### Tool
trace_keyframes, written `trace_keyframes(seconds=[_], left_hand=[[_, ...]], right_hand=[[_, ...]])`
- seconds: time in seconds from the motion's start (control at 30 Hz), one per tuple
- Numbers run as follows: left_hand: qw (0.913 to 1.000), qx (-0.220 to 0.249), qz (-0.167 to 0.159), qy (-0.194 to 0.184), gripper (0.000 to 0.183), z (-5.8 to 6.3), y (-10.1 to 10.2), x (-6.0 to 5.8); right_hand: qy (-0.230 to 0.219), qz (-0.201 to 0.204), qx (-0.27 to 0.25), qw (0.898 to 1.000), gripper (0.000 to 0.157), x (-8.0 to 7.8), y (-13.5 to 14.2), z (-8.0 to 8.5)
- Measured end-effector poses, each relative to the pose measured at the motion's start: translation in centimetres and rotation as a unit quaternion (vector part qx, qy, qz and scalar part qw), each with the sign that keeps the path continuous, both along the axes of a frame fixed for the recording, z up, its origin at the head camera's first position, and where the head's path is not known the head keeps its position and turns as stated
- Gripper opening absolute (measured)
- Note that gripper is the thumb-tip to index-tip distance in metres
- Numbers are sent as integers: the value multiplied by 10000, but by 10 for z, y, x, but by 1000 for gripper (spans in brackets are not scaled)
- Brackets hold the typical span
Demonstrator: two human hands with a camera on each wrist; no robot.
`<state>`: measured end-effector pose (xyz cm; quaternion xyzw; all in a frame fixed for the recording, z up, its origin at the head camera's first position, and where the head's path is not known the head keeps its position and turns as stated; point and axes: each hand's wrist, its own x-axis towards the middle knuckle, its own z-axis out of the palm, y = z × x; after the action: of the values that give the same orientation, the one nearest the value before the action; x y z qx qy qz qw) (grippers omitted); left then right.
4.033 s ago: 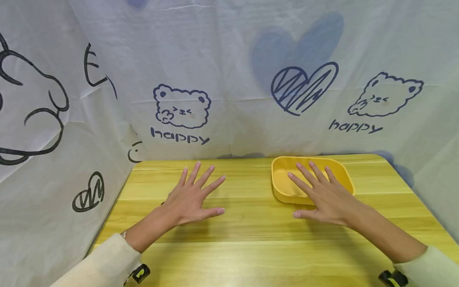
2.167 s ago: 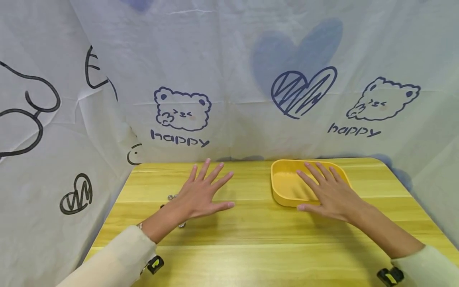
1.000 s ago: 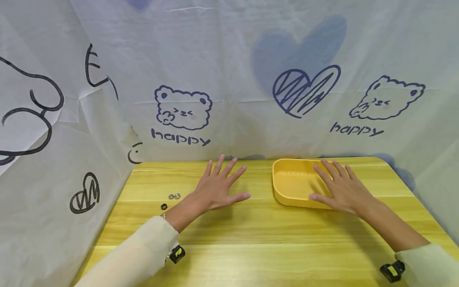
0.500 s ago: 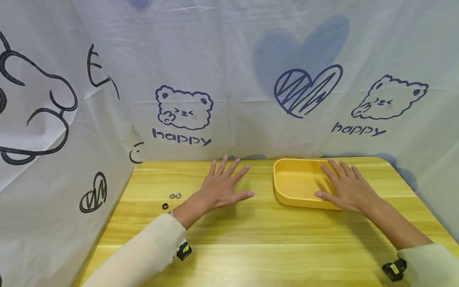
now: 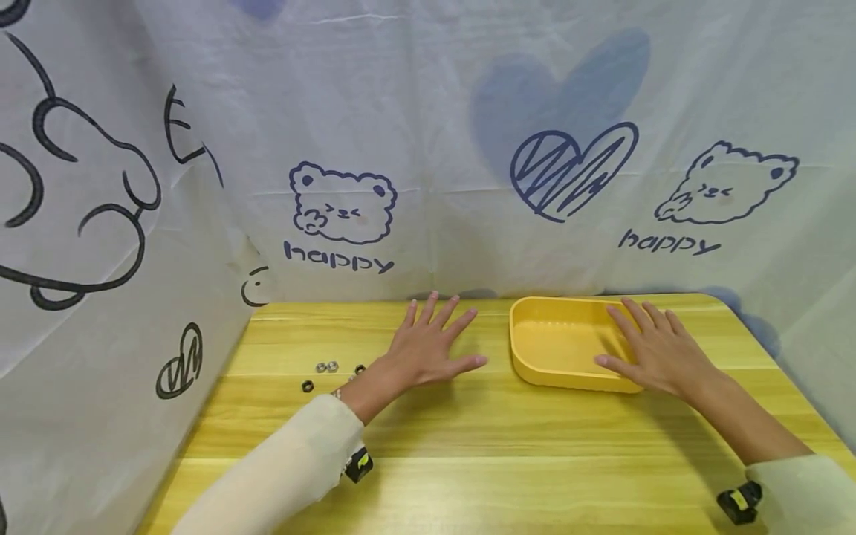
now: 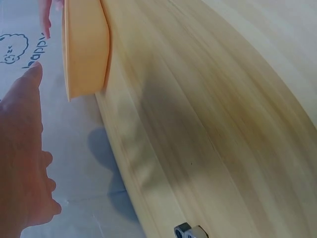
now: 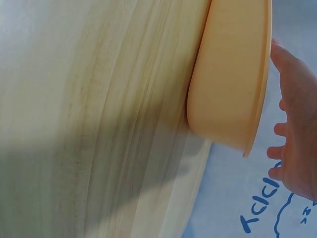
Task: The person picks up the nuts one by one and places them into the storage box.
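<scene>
In the head view my left hand [image 5: 424, 353] hovers over the middle of the table, fingers spread, holding nothing. Hex nuts lie by its wrist: two silver nuts [image 5: 327, 366] side by side, a black nut [image 5: 307, 386] nearer me, and another dark nut [image 5: 360, 369] partly behind the forearm. The left wrist view catches a couple of nuts [image 6: 183, 230] at its lower edge. My right hand [image 5: 662, 355] is spread above the right end of a yellow plastic tray [image 5: 568, 380], covering part of it. From the right wrist view, that hand [image 7: 299, 109] shows beyond the tray's rim, above it.
The wood-grain table [image 5: 468, 475] reaches back to a white cloth [image 5: 441, 223] printed with bears and hearts. Another cloth wall [image 5: 221, 349] closes the left side. Small black devices sit on both wrists, the left device [image 5: 359, 464] and the right device [image 5: 738, 502].
Both spread hands have drifted to the right, the left one farther. Nuts that the left hand and forearm covered have come into view. The tray stays where it was on the table.
</scene>
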<state>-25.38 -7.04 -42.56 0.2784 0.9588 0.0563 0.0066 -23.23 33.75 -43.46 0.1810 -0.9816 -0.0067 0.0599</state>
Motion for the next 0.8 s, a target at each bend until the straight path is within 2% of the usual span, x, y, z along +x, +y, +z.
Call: trace_keyframes(seconds=[0.33, 0.6, 0.8], left_hand=[[9999, -59, 51, -87, 87, -3, 12, -4], [9998, 124, 38, -129, 87, -9, 21, -8], [10000, 0, 66, -71, 87, -12, 28, -9]], right_hand=[[6, -69, -25, 10000, 94, -2, 10, -3], [-56, -195, -48, 9998, 94, -1, 19, -3], [-95, -262, -7, 9996, 94, -3, 24, -5]])
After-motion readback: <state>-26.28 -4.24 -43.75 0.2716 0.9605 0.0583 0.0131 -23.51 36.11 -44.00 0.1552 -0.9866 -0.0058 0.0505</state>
